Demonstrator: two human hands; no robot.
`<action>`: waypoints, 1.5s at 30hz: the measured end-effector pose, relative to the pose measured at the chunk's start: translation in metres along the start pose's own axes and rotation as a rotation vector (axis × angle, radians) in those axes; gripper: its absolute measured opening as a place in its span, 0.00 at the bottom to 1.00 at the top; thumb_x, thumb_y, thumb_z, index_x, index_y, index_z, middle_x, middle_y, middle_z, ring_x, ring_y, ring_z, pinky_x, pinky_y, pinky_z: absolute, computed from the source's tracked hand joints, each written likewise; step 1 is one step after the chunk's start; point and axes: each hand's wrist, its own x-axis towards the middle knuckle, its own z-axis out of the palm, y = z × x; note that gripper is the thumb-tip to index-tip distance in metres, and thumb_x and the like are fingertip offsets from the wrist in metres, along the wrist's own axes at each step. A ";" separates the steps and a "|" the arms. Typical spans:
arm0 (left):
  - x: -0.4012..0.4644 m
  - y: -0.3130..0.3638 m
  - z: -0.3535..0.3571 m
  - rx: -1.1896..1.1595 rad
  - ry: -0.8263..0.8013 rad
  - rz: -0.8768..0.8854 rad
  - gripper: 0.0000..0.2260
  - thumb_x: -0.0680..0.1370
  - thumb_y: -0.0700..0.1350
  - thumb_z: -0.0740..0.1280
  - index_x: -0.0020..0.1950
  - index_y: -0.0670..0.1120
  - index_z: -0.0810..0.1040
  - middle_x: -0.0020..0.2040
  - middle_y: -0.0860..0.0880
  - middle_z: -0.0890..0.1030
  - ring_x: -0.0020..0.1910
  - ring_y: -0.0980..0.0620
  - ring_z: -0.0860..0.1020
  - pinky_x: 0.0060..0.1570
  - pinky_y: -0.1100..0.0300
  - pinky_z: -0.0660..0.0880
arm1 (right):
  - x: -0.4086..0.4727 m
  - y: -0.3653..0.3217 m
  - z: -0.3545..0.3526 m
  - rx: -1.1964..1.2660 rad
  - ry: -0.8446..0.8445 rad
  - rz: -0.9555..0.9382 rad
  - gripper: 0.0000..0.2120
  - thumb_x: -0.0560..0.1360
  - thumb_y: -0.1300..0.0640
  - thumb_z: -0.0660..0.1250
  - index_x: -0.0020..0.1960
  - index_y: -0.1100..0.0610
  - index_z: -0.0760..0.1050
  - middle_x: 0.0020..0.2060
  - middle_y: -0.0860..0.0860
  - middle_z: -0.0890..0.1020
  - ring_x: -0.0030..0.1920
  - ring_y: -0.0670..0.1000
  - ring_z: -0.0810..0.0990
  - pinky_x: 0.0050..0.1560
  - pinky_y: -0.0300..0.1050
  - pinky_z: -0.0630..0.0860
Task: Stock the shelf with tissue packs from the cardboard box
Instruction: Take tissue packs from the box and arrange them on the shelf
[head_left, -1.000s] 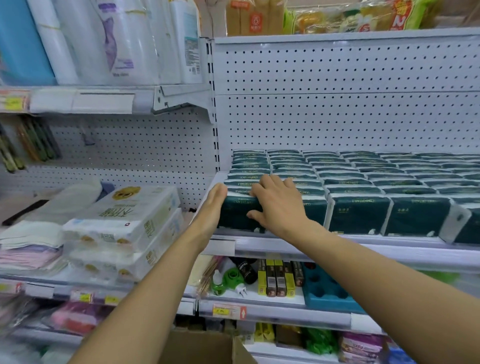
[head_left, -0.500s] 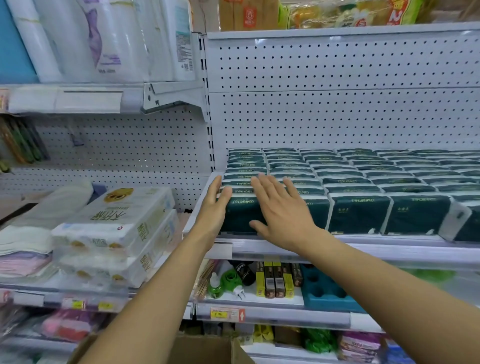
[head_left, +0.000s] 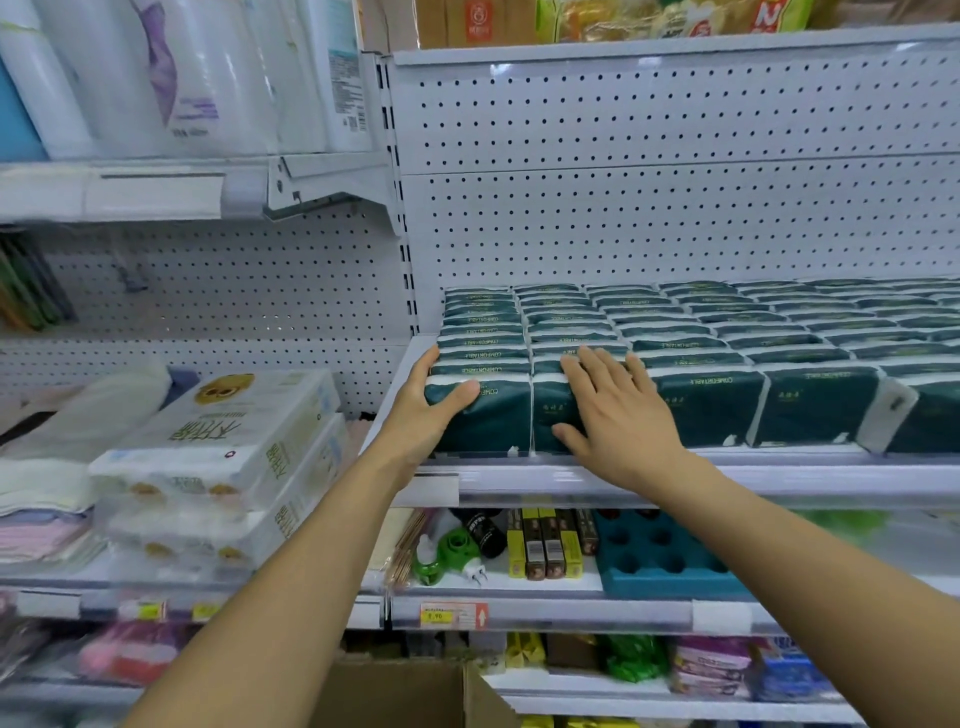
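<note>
"COMFORTABLE" in pale letters, upside down, on tops of dark green tissue packs (head_left: 691, 343), centre right of frame; price tag (head_left: 453, 616) on lower shelf rail, bottom centre, reads roughly "8.90" beside white up-arrow on red; large "N" on snack bag (head_left: 769, 13), top right; other labels too blurred to read
</note>
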 end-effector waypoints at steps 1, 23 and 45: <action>-0.002 0.003 0.001 0.007 0.005 0.010 0.40 0.70 0.63 0.71 0.78 0.59 0.57 0.77 0.53 0.63 0.74 0.48 0.64 0.73 0.48 0.64 | -0.002 0.000 -0.001 0.004 -0.001 0.003 0.37 0.79 0.40 0.57 0.79 0.57 0.48 0.78 0.57 0.54 0.79 0.56 0.49 0.77 0.59 0.41; -0.278 -0.130 -0.093 0.931 -0.040 -0.044 0.25 0.79 0.56 0.65 0.75 0.57 0.64 0.72 0.55 0.70 0.69 0.56 0.69 0.63 0.57 0.69 | -0.212 -0.180 0.044 0.352 -0.085 -0.292 0.24 0.73 0.50 0.69 0.67 0.53 0.72 0.56 0.51 0.78 0.52 0.55 0.80 0.38 0.48 0.78; -0.259 -0.474 -0.189 1.359 -1.152 -0.400 0.15 0.83 0.43 0.60 0.69 0.43 0.72 0.72 0.41 0.70 0.64 0.43 0.73 0.55 0.67 0.70 | -0.267 -0.382 0.341 0.270 -1.227 -0.139 0.21 0.79 0.58 0.65 0.70 0.60 0.66 0.65 0.59 0.73 0.61 0.58 0.75 0.59 0.49 0.73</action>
